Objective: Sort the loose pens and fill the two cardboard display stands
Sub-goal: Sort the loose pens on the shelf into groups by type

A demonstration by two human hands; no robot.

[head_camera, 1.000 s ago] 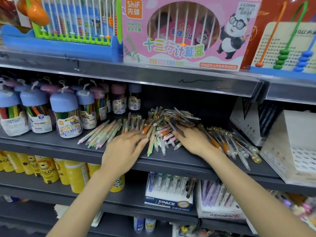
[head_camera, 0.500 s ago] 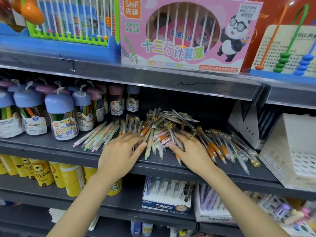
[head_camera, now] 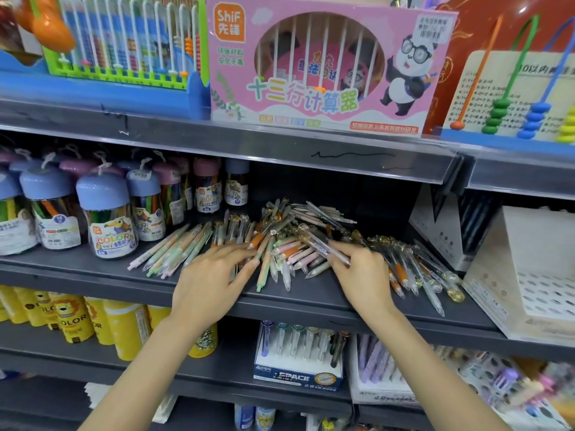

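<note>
A heap of loose pens [head_camera: 281, 234] lies on the dark middle shelf [head_camera: 311, 293]. Pastel pens [head_camera: 174, 247] fan out to its left, and clear pens with orange grips and gold tops [head_camera: 413, 269] spread to its right. My left hand [head_camera: 211, 275] rests flat on the pens with its fingers stretched forward. My right hand [head_camera: 362, 272] pinches one clear gold-topped pen [head_camera: 314, 239] between thumb and fingertips. A white cardboard display stand [head_camera: 529, 275] with a perforated insert sits at the far right. A second white stand [head_camera: 438, 231] is behind it.
Jars of coloured crayons with blue and pink lids [head_camera: 105, 213] crowd the left of the same shelf. Abacus boxes [head_camera: 326, 66] stand on the shelf above, which overhangs the pens. Boxed pens [head_camera: 298, 353] and yellow jars [head_camera: 74, 318] fill the shelf below.
My right hand went from lying flat on the pile to pinching a single clear pen. My left hand stayed on the pens, shifting only slightly.
</note>
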